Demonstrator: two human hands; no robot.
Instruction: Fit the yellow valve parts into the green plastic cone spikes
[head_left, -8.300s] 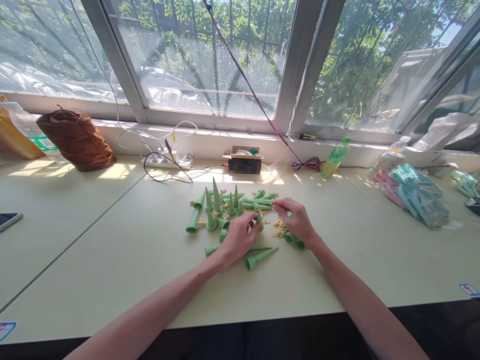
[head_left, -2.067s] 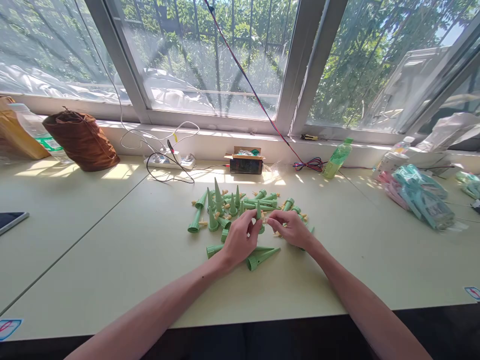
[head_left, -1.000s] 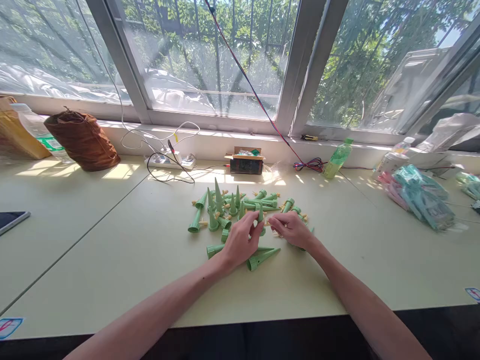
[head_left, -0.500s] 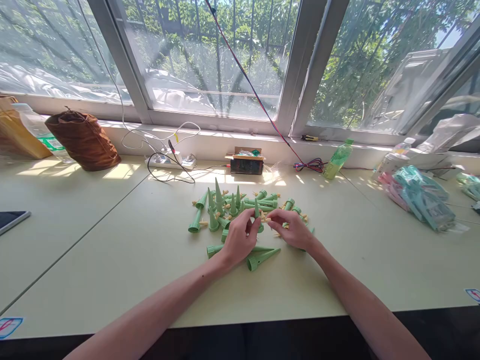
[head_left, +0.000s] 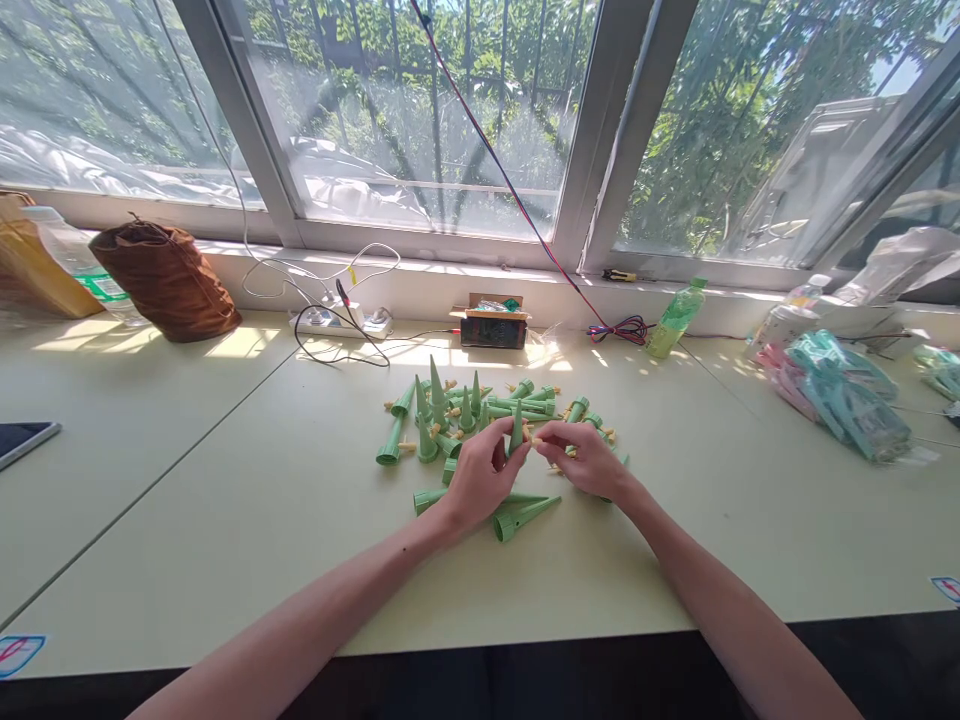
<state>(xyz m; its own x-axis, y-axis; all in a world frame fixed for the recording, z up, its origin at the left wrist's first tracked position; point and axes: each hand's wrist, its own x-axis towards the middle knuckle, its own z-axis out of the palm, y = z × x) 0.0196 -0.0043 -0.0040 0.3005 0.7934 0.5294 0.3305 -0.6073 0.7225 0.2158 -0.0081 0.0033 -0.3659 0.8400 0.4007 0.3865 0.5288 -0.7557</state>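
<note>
My left hand [head_left: 481,474] is closed round a green plant watering spike [head_left: 517,424], whose tip points up. At its side sits a small yellow valve [head_left: 529,438], which the fingertips of my right hand [head_left: 583,460] pinch. Whether the valve is fully in the spike is too small to tell. Behind and beside both hands lies a pile of similar spikes [head_left: 435,395], some upright and some on their sides, many with yellow valves. Closer to me, two loose spikes lie on the table, one of them a cone with a ridged cap [head_left: 517,520].
At the back of the table [head_left: 300,560] stand a power strip [head_left: 337,322], a small open box [head_left: 493,332] and a green bottle [head_left: 675,322]. A brown bag [head_left: 169,285] and a phone [head_left: 24,440] are on the left; plastic packets [head_left: 844,390] lie on the right.
The held spike has shifted slightly right and down between my hands. My right fingers keep their pinch at the yellow valve; the pile looks the same.
</note>
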